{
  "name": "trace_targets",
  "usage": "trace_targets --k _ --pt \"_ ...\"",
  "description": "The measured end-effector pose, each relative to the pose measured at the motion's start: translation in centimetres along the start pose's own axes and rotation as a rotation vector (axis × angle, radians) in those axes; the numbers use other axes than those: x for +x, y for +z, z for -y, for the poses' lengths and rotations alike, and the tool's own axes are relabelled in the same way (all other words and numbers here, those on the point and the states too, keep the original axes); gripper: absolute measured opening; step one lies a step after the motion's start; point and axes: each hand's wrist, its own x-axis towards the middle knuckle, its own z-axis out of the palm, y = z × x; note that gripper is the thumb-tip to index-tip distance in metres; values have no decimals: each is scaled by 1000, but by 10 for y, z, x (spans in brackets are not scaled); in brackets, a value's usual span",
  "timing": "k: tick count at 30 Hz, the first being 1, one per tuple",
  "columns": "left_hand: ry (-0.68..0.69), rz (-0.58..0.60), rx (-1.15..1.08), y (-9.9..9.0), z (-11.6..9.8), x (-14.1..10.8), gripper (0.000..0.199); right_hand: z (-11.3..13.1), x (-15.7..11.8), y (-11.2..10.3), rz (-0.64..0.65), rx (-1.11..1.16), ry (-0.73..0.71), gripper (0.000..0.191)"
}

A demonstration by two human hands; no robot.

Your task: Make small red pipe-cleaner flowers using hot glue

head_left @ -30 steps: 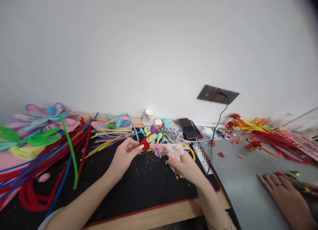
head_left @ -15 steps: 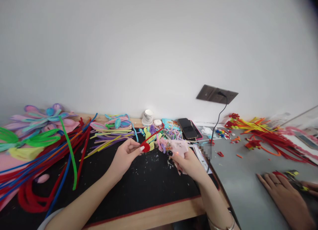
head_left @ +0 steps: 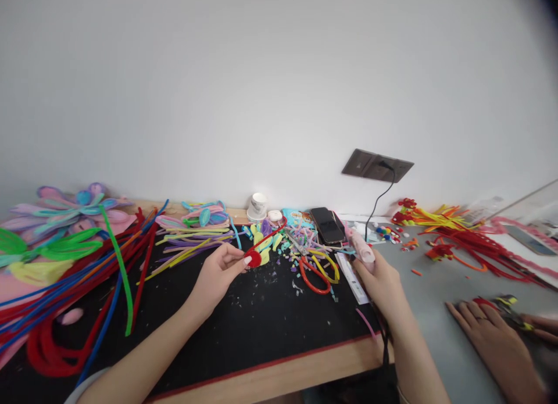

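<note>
Between thumb and fingertips, my left hand (head_left: 224, 270) pinches a red coiled disc (head_left: 253, 259) whose red stem slants up to the right. My right hand (head_left: 380, 276) is wrapped round a pale pink glue gun (head_left: 361, 247) at the right edge of the black mat (head_left: 261, 334); a dark cord hangs below that hand. Scissors with red and yellow handles (head_left: 314, 281) lie on the mat between my hands, their blades among small pastel cuttings. Yellow fuzzy pieces (head_left: 269, 250) lie just behind the red disc.
Coloured fuzzy stems (head_left: 108, 258) spread over the left. A white cup (head_left: 257, 206), a black phone (head_left: 326, 225) and a white paper strip (head_left: 352, 279) are further back. At right, another person's hand (head_left: 492, 334) rests on the grey table (head_left: 427, 311) near red stems (head_left: 488, 253).
My right hand has moved right with the glue gun, away from the red disc, uncovering the scissors. My left hand has stayed nearly in place.
</note>
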Motion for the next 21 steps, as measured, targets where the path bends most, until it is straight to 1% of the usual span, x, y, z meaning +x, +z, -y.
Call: trace_targets --k 4,7,12,15,21 --pt "-2 2 0 0 0 0 29 -18 6 5 109 -103 19 22" --pt "3 1 4 0 0 0 28 -29 10 12 154 -196 53 20" --pt "12 7 2 0 0 0 29 -47 12 19 162 -331 80 24" --pt "9 9 -1 -1 1 1 29 -57 13 22 153 -407 127 29" --pt "5 8 -11 -2 2 2 29 -74 18 19 166 -487 215 32"
